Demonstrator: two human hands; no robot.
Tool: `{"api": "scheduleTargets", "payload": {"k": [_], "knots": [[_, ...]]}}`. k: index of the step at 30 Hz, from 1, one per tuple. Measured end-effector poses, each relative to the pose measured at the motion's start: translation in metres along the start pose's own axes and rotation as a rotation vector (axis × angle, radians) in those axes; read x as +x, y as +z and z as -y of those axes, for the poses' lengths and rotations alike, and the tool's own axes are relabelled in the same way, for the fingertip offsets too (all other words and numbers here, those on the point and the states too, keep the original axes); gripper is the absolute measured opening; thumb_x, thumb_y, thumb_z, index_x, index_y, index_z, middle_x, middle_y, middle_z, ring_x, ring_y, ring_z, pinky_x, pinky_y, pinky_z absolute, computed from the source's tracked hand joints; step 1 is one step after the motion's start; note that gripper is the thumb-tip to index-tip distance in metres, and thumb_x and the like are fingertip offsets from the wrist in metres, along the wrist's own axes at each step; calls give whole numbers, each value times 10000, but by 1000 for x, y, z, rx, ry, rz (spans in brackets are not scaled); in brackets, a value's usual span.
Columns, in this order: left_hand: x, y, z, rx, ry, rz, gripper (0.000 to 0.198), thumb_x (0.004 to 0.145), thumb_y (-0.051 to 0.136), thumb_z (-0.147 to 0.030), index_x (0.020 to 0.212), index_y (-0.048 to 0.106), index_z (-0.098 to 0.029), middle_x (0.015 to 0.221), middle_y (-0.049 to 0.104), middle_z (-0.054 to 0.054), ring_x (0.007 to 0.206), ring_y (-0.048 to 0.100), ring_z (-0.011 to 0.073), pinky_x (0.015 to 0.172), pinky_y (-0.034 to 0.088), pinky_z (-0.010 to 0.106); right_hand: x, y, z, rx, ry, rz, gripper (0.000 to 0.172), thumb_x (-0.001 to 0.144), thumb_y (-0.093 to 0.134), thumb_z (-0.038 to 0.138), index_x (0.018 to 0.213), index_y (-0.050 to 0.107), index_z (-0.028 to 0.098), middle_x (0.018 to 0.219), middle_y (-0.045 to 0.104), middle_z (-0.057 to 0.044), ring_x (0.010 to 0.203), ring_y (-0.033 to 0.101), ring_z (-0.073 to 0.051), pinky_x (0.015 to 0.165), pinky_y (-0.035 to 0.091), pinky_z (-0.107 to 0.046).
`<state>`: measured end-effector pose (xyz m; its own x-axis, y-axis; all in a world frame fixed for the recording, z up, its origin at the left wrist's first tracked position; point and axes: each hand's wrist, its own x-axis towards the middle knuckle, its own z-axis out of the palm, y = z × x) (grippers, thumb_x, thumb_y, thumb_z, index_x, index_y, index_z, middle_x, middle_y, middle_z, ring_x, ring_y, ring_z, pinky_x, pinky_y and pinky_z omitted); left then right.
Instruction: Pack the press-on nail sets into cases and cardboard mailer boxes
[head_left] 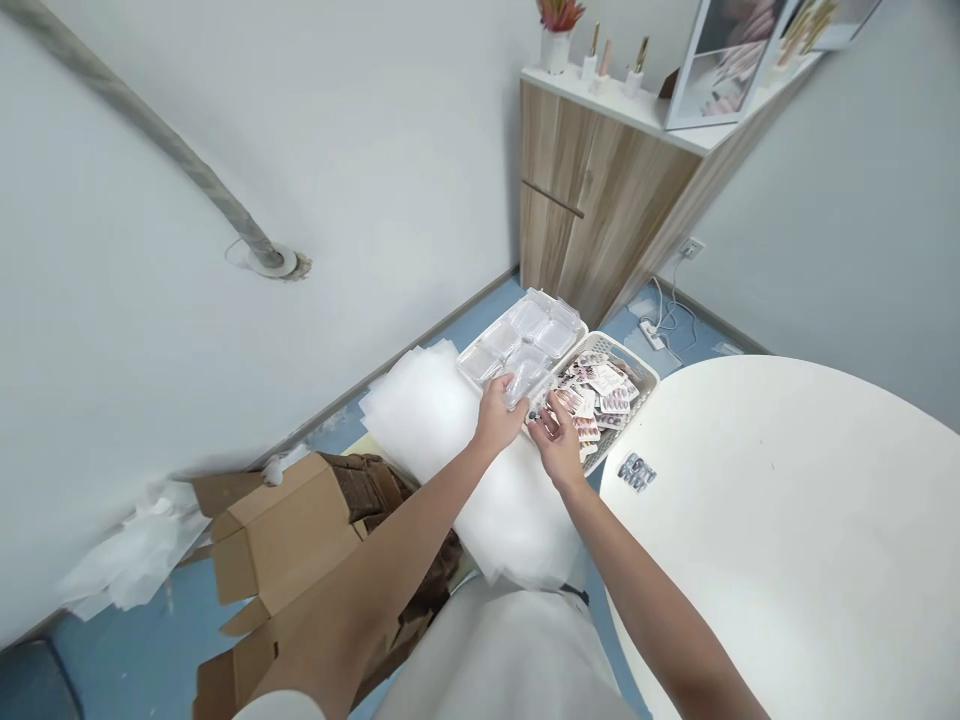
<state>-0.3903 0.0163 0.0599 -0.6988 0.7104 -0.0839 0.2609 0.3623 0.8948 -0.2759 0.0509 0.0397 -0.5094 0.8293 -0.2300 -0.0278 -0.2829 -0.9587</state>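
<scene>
Two white baskets stand side by side ahead of me. The left basket (469, 374) holds clear plastic boxes (532, 318). In the right basket (646, 378) lies a pile of cards with press-on nails (615, 400). My left hand (499, 415) is closed on a clear plastic box (523, 373) at the near edge of the left basket. Just right of it, my right hand (556, 440) has its fingers curled at the near left of the card pile; small dark pieces show by its fingertips, too small to name. A nail set (637, 472) lies on the white table (787, 520).
White foam sheets (427, 410) lie below the baskets, beside opened cardboard boxes (292, 530) on the left. A wooden cabinet (592, 180) stands behind, with a picture frame on top. A power strip (651, 335) with cables is on the floor.
</scene>
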Motion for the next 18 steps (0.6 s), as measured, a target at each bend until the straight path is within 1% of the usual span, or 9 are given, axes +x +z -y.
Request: {"api": "scheduleTargets", "payload": {"k": [4,6,8,9,11,13,15,17,18], "knots": [[-44,-11,-8,-109,30,-9,405,669,621,-250,1048,496,-181,1029,516,77,924,523,169,728,474,289,-47,-5,5,12,-52,-79,670,656,640,360,1268,387,256,1366,341,-62,1105,490,-203,949,387,-377],[-68,-14,-9,-192,11,13,374,657,633,-247,1001,509,-172,895,532,45,833,529,140,676,475,257,-73,-10,9,-6,-64,-141,634,667,624,375,1250,414,238,1319,409,-77,1027,536,-193,899,423,-362],[-93,-14,-9,-276,-15,56,360,643,646,-236,969,512,-164,778,513,6,749,523,112,663,463,239,-101,-18,13,-31,-58,-208,593,681,605,394,1221,450,205,1238,493,-98,926,571,-182,824,457,-342],[-106,-12,-8,-315,-29,83,376,631,658,-234,968,508,-163,757,501,-6,716,520,98,665,458,235,-114,-22,14,-40,-51,-242,571,686,597,402,1202,469,190,1191,530,-104,876,581,-176,784,467,-332],[-132,-6,-7,-386,-65,144,447,602,689,-241,997,492,-171,807,497,-5,676,519,77,667,450,232,-140,-34,15,-47,-35,-310,521,692,587,408,1155,507,181,1120,570,-103,788,587,-162,714,474,-318],[-156,0,-7,-453,-113,238,542,579,713,-255,1055,462,-186,920,495,20,670,529,68,665,451,237,-164,-48,14,-44,-36,-377,477,685,591,400,1111,530,194,1102,573,-92,747,586,-150,680,474,-310],[-178,6,-10,-500,-160,386,611,584,715,-273,1116,425,-198,998,490,46,681,546,74,660,455,247,-186,-65,13,-31,-50,-443,453,665,613,380,1078,538,209,1078,578,-80,757,590,-149,679,474,-305],[-196,10,-16,-497,-188,562,608,612,699,-299,1142,420,-195,995,510,56,693,557,87,651,455,249,-208,-84,13,-11,-56,-476,408,648,631,361,1022,558,215,1007,604,-65,761,595,-152,690,474,-307],[-204,12,-19,-473,-192,644,567,633,683,-321,1130,444,-190,972,524,54,695,558,93,644,452,247,-218,-94,13,-5,-51,-471,371,647,633,356,985,574,214,960,619,-56,751,596,-153,695,473,-312]]}}
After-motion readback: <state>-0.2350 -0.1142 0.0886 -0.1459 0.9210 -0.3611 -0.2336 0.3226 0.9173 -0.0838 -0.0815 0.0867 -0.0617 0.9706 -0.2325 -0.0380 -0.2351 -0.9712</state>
